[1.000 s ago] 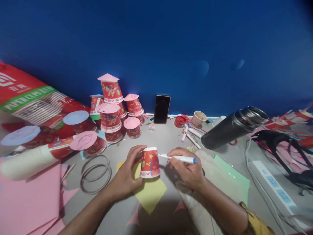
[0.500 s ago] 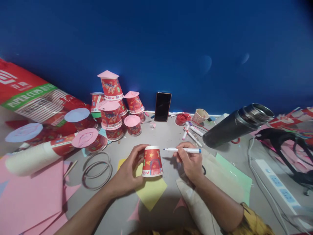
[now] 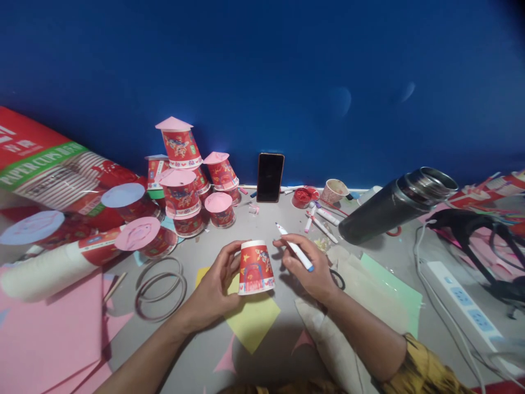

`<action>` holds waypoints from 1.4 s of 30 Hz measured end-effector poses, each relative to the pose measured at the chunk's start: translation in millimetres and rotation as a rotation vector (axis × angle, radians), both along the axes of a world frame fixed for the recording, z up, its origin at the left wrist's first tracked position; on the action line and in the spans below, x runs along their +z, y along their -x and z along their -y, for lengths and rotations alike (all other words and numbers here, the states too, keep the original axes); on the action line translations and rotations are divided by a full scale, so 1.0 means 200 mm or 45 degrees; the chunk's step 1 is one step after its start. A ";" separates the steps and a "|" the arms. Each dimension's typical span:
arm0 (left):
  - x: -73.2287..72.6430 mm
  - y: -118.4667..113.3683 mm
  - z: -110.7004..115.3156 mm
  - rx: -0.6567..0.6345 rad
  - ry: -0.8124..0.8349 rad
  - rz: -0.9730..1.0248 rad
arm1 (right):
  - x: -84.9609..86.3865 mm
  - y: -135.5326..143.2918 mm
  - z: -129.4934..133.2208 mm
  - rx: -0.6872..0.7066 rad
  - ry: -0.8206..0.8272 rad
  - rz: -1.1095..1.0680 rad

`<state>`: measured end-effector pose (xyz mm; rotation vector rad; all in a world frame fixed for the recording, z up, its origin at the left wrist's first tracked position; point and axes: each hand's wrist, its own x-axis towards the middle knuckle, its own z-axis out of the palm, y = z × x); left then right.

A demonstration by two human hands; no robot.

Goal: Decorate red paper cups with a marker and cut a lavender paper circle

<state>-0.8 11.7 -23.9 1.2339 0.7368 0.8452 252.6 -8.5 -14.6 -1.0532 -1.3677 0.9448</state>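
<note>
My left hand (image 3: 217, 287) is wrapped round the left side of an upside-down red paper cup (image 3: 256, 268), with an arch drawn on its front and a white band at its lower rim. To the right of the cup, my right hand (image 3: 309, 268) holds a white marker (image 3: 296, 249) with a blue end, its tip pointing up and left, apart from the cup. Under the cup and my left hand lies a yellow paper sheet (image 3: 254, 323). Stacked red cups with pink cone tops (image 3: 180, 194) stand behind on the left.
A phone (image 3: 270, 178) leans against the blue wall. Several markers (image 3: 324, 227) lie near an open black flask (image 3: 385, 210). Grey rings (image 3: 159, 290), pink paper (image 3: 53, 334) and a bag of paper cups (image 3: 61, 169) are at left. A power strip (image 3: 467, 306) lies at right.
The cup has turned in my left hand, so the drawn arch has shifted left. The marker in my right hand has swung from nearly level to slanting, tip up.
</note>
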 end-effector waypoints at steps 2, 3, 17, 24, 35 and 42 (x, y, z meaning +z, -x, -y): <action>0.00 0.00 0.00 0.006 0.011 0.003 | -0.01 -0.01 0.00 0.112 0.001 0.044; 0.00 0.00 0.01 0.009 0.016 0.010 | -0.01 -0.01 0.00 0.166 0.011 0.062; 0.03 0.02 0.01 -0.081 -0.074 -0.106 | 0.03 -0.01 0.00 0.223 -0.066 0.625; 0.10 0.03 0.01 -0.009 -0.361 -0.419 | 0.03 0.00 0.01 0.237 -0.190 0.637; 0.07 0.01 0.00 0.038 -0.614 -0.453 | 0.13 0.06 0.09 -0.091 -0.479 0.322; 0.05 0.02 0.01 0.010 -0.649 -0.477 | 0.11 0.09 0.08 -0.106 -0.492 0.400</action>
